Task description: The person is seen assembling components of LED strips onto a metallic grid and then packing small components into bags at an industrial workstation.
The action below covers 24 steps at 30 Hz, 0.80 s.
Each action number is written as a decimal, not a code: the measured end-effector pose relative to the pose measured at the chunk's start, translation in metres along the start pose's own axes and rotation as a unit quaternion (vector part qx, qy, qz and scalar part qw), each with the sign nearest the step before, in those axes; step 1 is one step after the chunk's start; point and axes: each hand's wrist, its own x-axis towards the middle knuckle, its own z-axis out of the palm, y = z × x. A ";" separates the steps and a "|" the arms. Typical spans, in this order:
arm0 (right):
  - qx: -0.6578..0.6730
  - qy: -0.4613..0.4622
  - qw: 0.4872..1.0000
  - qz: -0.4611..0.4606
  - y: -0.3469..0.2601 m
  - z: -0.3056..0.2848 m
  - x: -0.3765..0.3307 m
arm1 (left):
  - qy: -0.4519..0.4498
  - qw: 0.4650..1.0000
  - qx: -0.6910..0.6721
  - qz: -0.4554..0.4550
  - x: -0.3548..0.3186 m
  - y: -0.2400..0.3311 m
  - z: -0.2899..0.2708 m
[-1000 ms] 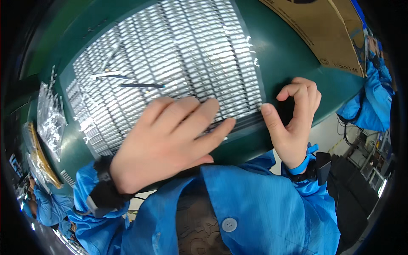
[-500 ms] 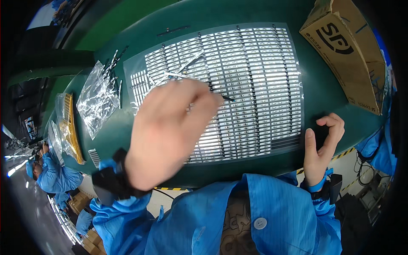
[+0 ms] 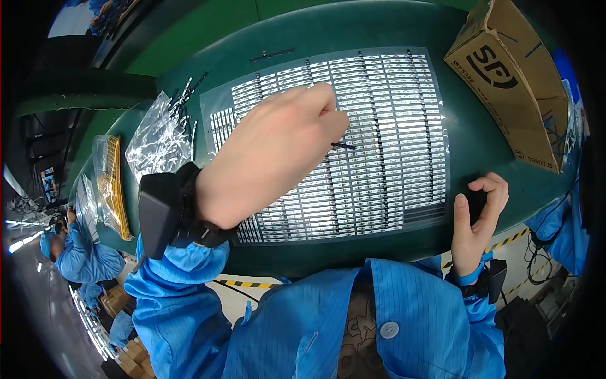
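Observation:
A large panel of white strips (image 3: 385, 139), arranged in rows, lies on a clear sheet on the green table (image 3: 480, 145). My left hand (image 3: 271, 151) hovers over the panel's middle. Its fingers are curled and pinch a thin dark strip (image 3: 344, 146) that pokes out to the right. My right hand (image 3: 480, 218) rests at the table's near right edge, just off the panel's corner, with thumb and fingers curled around a small black object (image 3: 476, 201). Both wrists wear black bands over blue sleeves.
A cardboard box (image 3: 511, 82) stands at the far right. Clear bags with thin dark parts (image 3: 158, 139) and a bag of yellow strips (image 3: 112, 183) lie to the left. A loose dark strip (image 3: 271, 55) lies beyond the panel. A person in blue (image 3: 82, 252) works at lower left.
My left hand has lifted from the panel's near edge and moved out over its middle. My right hand has slid right, off the panel to the table edge.

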 end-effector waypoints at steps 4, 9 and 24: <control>0.005 0.005 1.000 0.008 0.000 0.000 0.000 | -0.027 1.000 -0.006 0.013 0.009 -0.003 0.002; 0.042 0.013 0.999 0.020 0.001 -0.003 -0.001 | -0.004 0.998 -0.012 0.054 0.013 -0.006 0.007; 0.517 -0.336 0.750 0.240 -0.064 -0.008 0.008 | 0.285 0.937 0.045 0.199 -0.020 0.067 0.026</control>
